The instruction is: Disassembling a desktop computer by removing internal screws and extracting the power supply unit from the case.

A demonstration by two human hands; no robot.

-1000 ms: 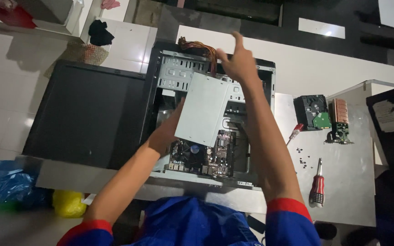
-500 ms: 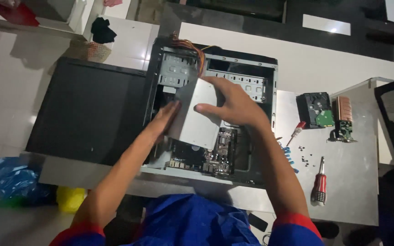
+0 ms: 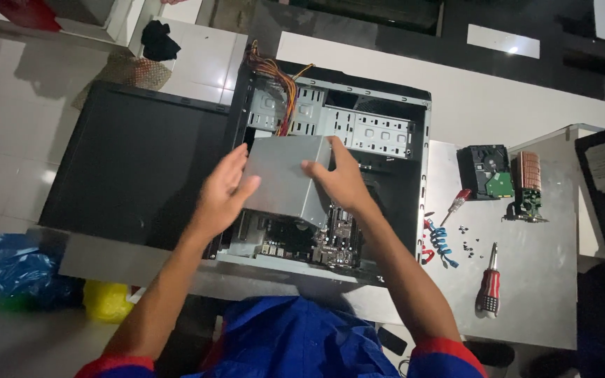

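Observation:
An open black computer case (image 3: 414, 182) lies on its side on the table, its green motherboard (image 3: 316, 238) showing at the near end. I hold a grey metal power supply box (image 3: 281, 178) over the case's inside. My left hand (image 3: 222, 192) presses flat on the box's left side. My right hand (image 3: 337, 178) grips its right edge from above. A bundle of orange, yellow and red wires (image 3: 278, 87) runs from the box toward the case's far left corner.
The black side panel (image 3: 134, 164) lies left of the case. Right of the case, on the grey table (image 3: 526, 280), are a hard drive (image 3: 488, 171), a card with a copper heatsink (image 3: 526, 185), two red-handled screwdrivers (image 3: 488, 287), blue cables (image 3: 442, 241) and loose screws (image 3: 470, 234).
The power supply box came down from a raised, tilted position to lie lower over the case. My right hand dropped from high above the case onto the box's right edge.

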